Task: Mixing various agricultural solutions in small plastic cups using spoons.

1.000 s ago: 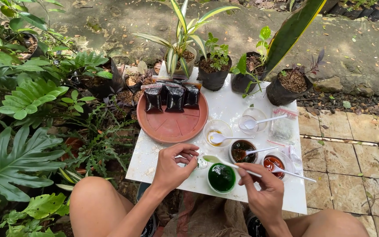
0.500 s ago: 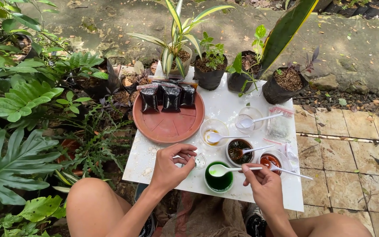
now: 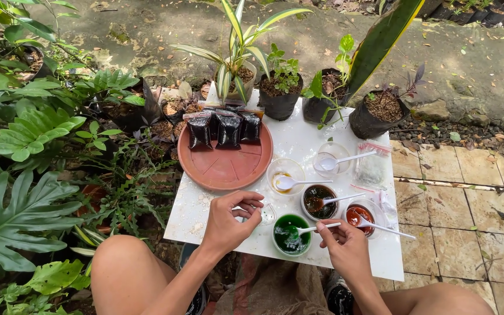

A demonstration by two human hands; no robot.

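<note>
My left hand (image 3: 231, 219) is closed around a small clear cup (image 3: 265, 213) at the front of the white table (image 3: 298, 140). My right hand (image 3: 344, 245) grips the handle of a white plastic spoon (image 3: 313, 228) whose bowl rests in a cup of green liquid (image 3: 290, 234). Behind it stand a cup of dark brown liquid (image 3: 320, 200) and a cup of red liquid (image 3: 360, 214), each with a white spoon. A cup with yellow residue (image 3: 284, 175) and an empty clear cup (image 3: 332, 158) also hold spoons.
A terracotta saucer (image 3: 224, 165) carries three black soil-filled bags (image 3: 227, 128). Potted plants in black pots (image 3: 279, 96) line the table's far edge. Small clear plastic bags (image 3: 372, 169) lie at right. Leafy plants (image 3: 27, 134) crowd the left; paving tiles (image 3: 462, 198) are on the right.
My right hand has shifted left and taken the spoon in the green cup, lowering its bowl into the liquid. My left hand stays on the small clear cup.
</note>
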